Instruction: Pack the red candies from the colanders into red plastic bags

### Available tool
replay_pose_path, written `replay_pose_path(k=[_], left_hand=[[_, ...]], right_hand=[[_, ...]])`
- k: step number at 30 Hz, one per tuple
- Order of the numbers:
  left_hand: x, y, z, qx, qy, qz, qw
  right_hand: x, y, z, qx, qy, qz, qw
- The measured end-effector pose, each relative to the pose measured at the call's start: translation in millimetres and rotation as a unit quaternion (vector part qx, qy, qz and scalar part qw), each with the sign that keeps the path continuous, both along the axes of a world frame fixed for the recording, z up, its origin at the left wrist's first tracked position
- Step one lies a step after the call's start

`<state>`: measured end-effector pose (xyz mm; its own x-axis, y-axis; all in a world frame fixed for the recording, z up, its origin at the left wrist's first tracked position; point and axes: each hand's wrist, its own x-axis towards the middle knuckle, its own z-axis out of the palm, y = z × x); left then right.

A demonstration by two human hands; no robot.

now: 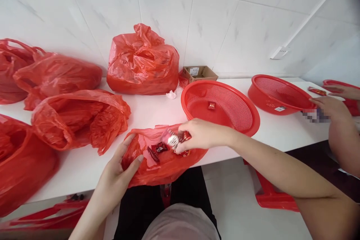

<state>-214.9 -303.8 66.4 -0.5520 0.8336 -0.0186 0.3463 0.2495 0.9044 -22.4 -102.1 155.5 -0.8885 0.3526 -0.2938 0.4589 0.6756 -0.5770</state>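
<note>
Right hand (204, 134), fingers together, clamped on a foil-wrapped sweet (172, 139) at the fingertips, over a red plastic bag (165, 168). Left hand (118, 168), fingers apart, grips the bag's edge. Red-wrapped sweets (159, 148) lie below the right fingertips; a red mesh basket (222, 93) stands beyond them.

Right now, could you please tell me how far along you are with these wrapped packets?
Done so far: one red packet sits in the red mesh basket. In hand: your right hand grips a silver-pink packet above the open red plastic bag, which your left hand holds. Remaining: more packets lie in that bag, and other red bags sit along the table.
</note>
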Motion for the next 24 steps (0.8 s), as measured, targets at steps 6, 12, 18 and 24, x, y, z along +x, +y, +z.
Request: replay_pose_path(k=[6, 12, 18, 24], left_hand=[[2, -3, 0.8, 0.0, -0.001, -0.001, 1.0], [3, -4, 3.5, -0.002, 0.02, 0.007, 1.0], [2, -6, 0.0, 0.001, 0.013, 0.01, 1.0], [-3, -9, -2.9, 0.004, 0.016, 0.007, 1.0]], right_hand=[[-9, -8, -6.7, -0.013, 0.066, 0.077, 0.995], [0, 61, 3.5, 0.051, 0.116, -0.099, 0.987], [32, 153, -37.3, 0.189, -0.139, -0.208, 0.95], [53, 158, -51.6, 0.14, -0.172, -0.171, 0.96]])
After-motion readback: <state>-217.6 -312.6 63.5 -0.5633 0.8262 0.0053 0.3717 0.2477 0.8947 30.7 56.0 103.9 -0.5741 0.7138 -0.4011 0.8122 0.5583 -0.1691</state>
